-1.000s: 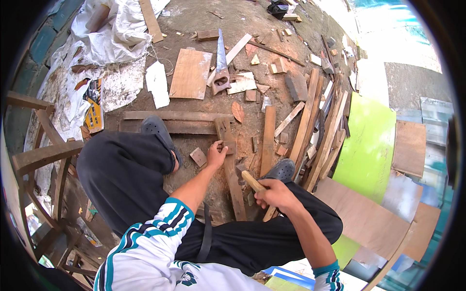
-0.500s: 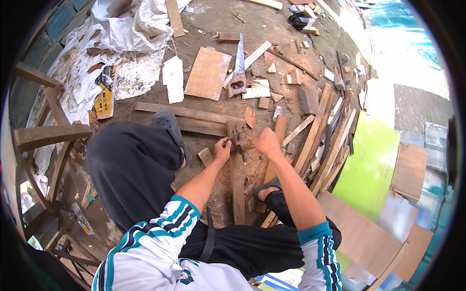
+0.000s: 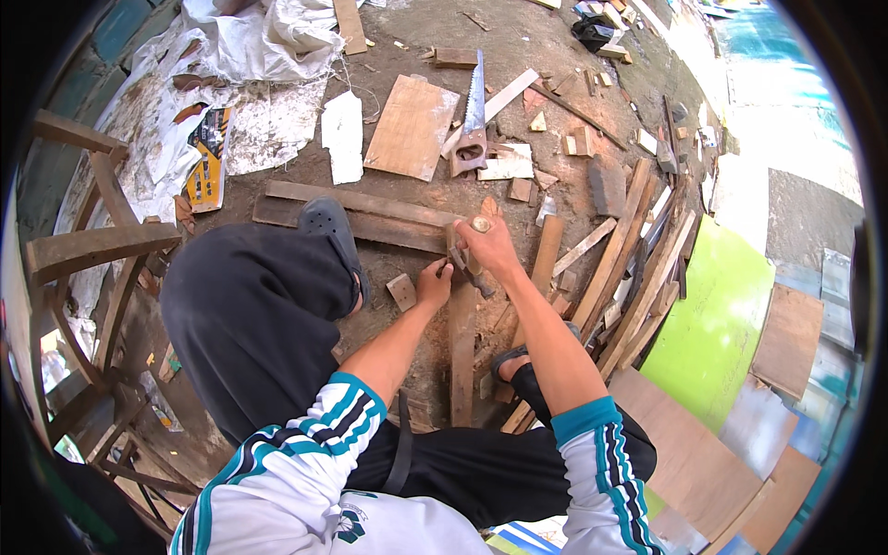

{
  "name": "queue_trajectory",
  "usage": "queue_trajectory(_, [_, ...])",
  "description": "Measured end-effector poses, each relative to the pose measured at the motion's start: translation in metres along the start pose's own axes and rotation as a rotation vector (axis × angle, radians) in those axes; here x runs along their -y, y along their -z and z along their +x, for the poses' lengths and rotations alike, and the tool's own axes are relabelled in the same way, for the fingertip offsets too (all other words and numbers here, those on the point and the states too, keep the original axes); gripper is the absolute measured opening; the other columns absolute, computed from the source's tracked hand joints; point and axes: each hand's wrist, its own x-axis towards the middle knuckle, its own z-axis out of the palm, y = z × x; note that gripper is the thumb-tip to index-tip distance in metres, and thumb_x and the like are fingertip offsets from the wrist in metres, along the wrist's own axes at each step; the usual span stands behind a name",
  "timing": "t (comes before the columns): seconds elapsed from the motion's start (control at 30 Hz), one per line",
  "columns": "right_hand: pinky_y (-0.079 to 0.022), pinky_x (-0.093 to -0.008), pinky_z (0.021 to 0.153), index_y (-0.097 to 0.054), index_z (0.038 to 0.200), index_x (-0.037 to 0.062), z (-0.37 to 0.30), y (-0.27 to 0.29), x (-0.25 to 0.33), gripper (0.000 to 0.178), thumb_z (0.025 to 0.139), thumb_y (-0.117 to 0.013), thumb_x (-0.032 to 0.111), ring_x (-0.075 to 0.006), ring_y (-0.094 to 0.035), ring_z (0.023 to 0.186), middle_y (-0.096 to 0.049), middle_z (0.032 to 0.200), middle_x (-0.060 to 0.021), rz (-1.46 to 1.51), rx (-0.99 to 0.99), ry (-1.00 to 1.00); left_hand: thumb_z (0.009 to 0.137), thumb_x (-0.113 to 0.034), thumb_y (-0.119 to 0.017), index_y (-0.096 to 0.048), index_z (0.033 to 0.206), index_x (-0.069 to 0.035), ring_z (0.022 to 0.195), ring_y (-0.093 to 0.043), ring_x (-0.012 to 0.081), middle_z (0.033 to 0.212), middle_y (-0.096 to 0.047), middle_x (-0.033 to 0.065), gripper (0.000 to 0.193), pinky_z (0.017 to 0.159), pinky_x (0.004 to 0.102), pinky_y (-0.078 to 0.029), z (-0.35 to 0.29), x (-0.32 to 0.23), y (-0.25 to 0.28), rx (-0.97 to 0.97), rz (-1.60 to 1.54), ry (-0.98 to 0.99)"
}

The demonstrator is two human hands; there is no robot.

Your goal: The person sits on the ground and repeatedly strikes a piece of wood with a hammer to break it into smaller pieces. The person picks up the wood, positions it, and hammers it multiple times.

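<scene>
1. Right hand (image 3: 487, 245) wraps a wooden handle (image 3: 480, 225); only its butt end shows, the tool's head is hidden.
2. Left hand (image 3: 433, 284) fingers pinch something too small to tell.
3. Narrow plank (image 3: 462, 351): top end covered by both hands.
4. Right sandal (image 3: 511, 356) mostly hidden under right forearm.
5. Wooden frame (image 3: 88, 245) cut off at the left rim.
6. Green board (image 3: 712, 324): lower edge hidden by brown panels.

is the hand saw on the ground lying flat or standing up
Lying flat. The hand saw with the wooden handle rests on its side, its whole blade face visible, across the edge of a flat brown wooden board.
</scene>
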Motion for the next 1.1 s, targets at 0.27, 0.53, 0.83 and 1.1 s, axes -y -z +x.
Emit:
queue_trajectory(0.27, [-0.046,-0.036,0.062,-0.064,0.075,-0.0008,0.009,-0.026,0.016,0.032,0.084,-0.069,0.029,-0.0193,-0.056,0.061,-0.064,0.067,-0.0083,-0.054,-0.182,0.001,0.099,-0.029,-0.055,-0.059,0.132,-0.003,0.095,-0.068,0.0246,0.117,-0.069,0.0153,0.042,0.083,0.0372,-0.052,0.001,-0.007,0.008,-0.025,0.059,0.035])
queue_trajectory(0.53, [-0.043,-0.0294,0.063,-0.064,0.078,0.006,0.003,-0.001,-0.021,0.028,0.085,-0.075,0.031,-0.0126,-0.056,0.066,-0.062,0.071,-0.0018,0.082,-0.208,-0.031,0.098,-0.03,-0.056,-0.061,0.124,-0.005,0.109,-0.064,0.0303,0.115,-0.069,0.0142,0.036,0.093,0.0412,-0.048,-0.013,-0.029,-0.002,-0.031,0.15,0.048])
queue_trajectory(0.83, [-0.042,-0.0303,0.062,-0.064,0.077,0.0056,0.018,-0.01,-0.033,0.028,0.081,-0.077,0.03,-0.0134,-0.055,0.064,-0.062,0.068,-0.0035,0.243,-0.325,-0.073,0.1,-0.028,-0.053,-0.059,0.127,-0.002,0.117,-0.061,0.0307,0.124,-0.065,0.0177,0.038,0.097,0.0414,-0.046,-0.011,-0.033,0.011,0.079,0.15,0.021])
queue_trajectory(1.1, [-0.042,-0.0311,0.06,-0.063,0.077,0.0041,0.046,-0.02,-0.048,0.027,0.082,-0.074,0.028,-0.0144,-0.055,0.06,-0.061,0.063,-0.0048,0.149,-0.408,-0.041,0.099,-0.028,-0.056,-0.057,0.132,-0.002,0.114,-0.062,0.0277,0.123,-0.066,0.0171,0.041,0.093,0.0396,-0.049,-0.004,-0.018,0.018,0.09,0.117,0.045])
